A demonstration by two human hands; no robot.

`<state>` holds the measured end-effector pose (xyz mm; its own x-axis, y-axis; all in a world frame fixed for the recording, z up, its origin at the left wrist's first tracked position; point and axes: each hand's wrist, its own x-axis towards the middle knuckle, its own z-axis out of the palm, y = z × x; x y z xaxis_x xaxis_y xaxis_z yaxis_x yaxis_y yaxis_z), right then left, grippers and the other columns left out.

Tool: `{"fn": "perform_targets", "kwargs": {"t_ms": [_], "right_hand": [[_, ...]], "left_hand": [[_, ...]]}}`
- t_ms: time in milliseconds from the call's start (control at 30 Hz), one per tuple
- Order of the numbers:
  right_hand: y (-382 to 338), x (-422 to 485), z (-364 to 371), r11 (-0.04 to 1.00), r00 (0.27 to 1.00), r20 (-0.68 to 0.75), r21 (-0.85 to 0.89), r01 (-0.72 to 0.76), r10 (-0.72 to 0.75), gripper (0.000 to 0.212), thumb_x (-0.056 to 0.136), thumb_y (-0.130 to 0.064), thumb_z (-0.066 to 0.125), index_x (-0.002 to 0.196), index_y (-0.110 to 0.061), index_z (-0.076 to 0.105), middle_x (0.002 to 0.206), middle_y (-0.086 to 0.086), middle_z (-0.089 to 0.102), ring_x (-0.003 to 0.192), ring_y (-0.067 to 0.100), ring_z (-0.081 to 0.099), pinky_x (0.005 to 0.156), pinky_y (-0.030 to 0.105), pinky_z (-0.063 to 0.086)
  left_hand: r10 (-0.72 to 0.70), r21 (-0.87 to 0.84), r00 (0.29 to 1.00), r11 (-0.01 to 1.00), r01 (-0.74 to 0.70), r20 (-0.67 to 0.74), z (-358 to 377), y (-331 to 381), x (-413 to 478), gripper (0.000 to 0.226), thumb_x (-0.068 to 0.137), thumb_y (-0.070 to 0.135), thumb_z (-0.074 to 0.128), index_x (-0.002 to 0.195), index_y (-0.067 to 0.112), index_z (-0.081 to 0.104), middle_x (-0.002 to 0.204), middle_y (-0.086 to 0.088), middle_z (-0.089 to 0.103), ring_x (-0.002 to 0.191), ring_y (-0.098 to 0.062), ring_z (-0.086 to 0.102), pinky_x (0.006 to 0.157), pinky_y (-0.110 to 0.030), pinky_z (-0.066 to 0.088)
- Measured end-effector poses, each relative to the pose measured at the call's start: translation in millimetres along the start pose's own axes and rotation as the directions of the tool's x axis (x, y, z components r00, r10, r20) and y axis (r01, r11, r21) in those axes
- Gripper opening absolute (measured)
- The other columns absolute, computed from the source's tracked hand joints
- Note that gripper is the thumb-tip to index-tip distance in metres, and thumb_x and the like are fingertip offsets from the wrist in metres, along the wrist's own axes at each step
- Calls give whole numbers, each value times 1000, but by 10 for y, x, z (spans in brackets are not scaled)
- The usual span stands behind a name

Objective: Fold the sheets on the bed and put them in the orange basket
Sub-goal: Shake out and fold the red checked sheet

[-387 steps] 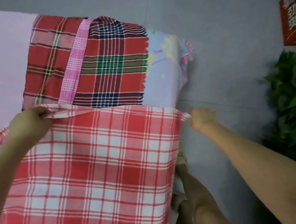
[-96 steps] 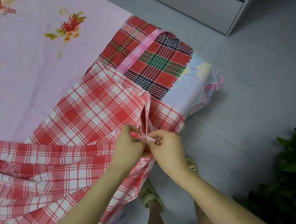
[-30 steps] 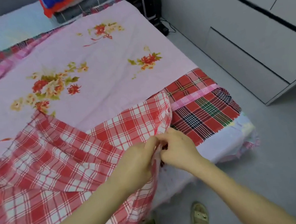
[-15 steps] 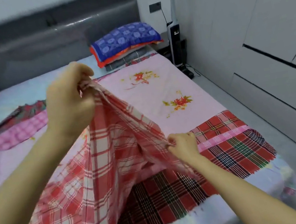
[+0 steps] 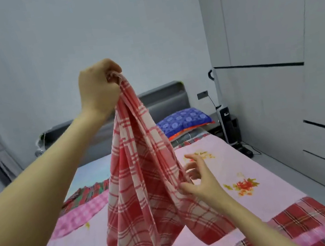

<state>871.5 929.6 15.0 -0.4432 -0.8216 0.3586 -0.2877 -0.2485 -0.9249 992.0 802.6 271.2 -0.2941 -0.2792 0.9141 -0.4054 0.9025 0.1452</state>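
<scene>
My left hand (image 5: 99,90) is raised high and grips a bunched edge of the red-and-white checked sheet (image 5: 144,200), which hangs down from it in long folds to the bed. Lower right, my right hand (image 5: 198,177) is at the sheet's hanging side edge: the thumb lies against the cloth and the fingers are loosely spread. A pink floral sheet (image 5: 253,191) covers the bed beneath. A dark red plaid sheet (image 5: 307,225) lies at the bottom right. The orange basket is not in view.
A pink checked cloth (image 5: 80,214) and more dark plaid cloth (image 5: 87,193) lie on the bed's left side. A blue pillow (image 5: 184,119) rests by the grey headboard (image 5: 166,98). White wardrobe doors (image 5: 292,102) line the right; an upright appliance (image 5: 229,125) stands in the corner.
My left hand has lifted the checked sheet much higher, so it hangs clear of the bed. My right hand has loosened its pinch and its fingers have spread at the edge.
</scene>
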Motion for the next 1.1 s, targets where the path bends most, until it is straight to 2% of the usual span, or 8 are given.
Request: {"fn": "perform_targets", "kwargs": {"t_ms": [67, 167, 267, 367, 500, 733, 933, 1100], "right_hand": [[-371, 111, 14, 991, 991, 11, 16, 136, -137, 63, 65, -22, 71, 122, -32, 48, 91, -7, 54, 77, 3, 50, 77, 11, 38], [-776, 194, 42, 959, 956, 75, -15, 284, -282, 39, 72, -40, 66, 111, -34, 61, 95, -13, 52, 88, 3, 51, 83, 10, 37], [-905, 319, 194, 941, 945, -1, -101, 324, -326, 32, 82, -51, 50, 97, -31, 68, 94, -14, 53, 91, 6, 54, 87, 26, 44], [-929, 505, 337, 885, 927, -113, -357, 299, -358, 35, 81, -54, 55, 101, -28, 66, 96, -10, 54, 89, 10, 55, 83, 37, 48], [-1031, 598, 386, 925, 963, -163, -350, 147, -214, 41, 84, -61, 54, 100, -24, 63, 94, -11, 63, 86, 8, 59, 77, 28, 47], [-1029, 521, 477, 879, 964, -130, -452, 151, -232, 32, 94, -46, 45, 95, -21, 65, 87, -8, 68, 82, 15, 62, 70, 29, 46], [-837, 461, 595, 832, 982, -106, -550, 73, -156, 37, 93, -50, 41, 96, -18, 60, 86, -1, 67, 82, 23, 62, 69, 33, 44], [-615, 453, 683, 840, 989, -132, -543, -19, -63, 27, 89, -36, 46, 89, -12, 59, 83, 6, 66, 79, 31, 61, 66, 34, 43]], "left_hand": [[-13, 0, 999, 1000, 13, -52, -124, -41, 163, 33, 70, -7, 46, 88, 3, 71, 83, -11, 71, 71, -13, 55, 59, -17, 34], [-73, 6, 993, 997, 74, -89, -200, -119, 258, 33, 70, -6, 46, 87, 5, 72, 83, -11, 71, 71, -16, 56, 60, -20, 36], [-119, 16, 990, 993, 120, -72, -192, -162, 238, 33, 70, -6, 47, 87, 6, 72, 80, -7, 69, 71, -17, 56, 58, -18, 38], [-153, 24, 988, 988, 154, -34, -133, -148, 145, 32, 71, -7, 48, 87, 7, 72, 75, 0, 63, 68, -13, 52, 54, -7, 34], [-144, 40, 989, 989, 144, 18, -34, -76, 8, 30, 71, -8, 49, 87, 6, 71, 72, 3, 59, 66, -14, 50, 54, -8, 32], [-144, 66, 987, 988, 139, 70, 77, 2, -175, 31, 70, -10, 48, 88, 4, 70, 74, 3, 60, 69, -13, 51, 55, -2, 31], [-197, 40, 979, 980, 195, 54, 120, 77, -260, 35, 69, -10, 44, 87, 5, 69, 75, -2, 62, 71, -16, 53, 58, -16, 38], [-221, 34, 974, 975, 220, 51, 155, 141, -323, 34, 70, -11, 44, 89, 3, 69, 74, 2, 57, 71, -13, 51, 56, -9, 33]]}}
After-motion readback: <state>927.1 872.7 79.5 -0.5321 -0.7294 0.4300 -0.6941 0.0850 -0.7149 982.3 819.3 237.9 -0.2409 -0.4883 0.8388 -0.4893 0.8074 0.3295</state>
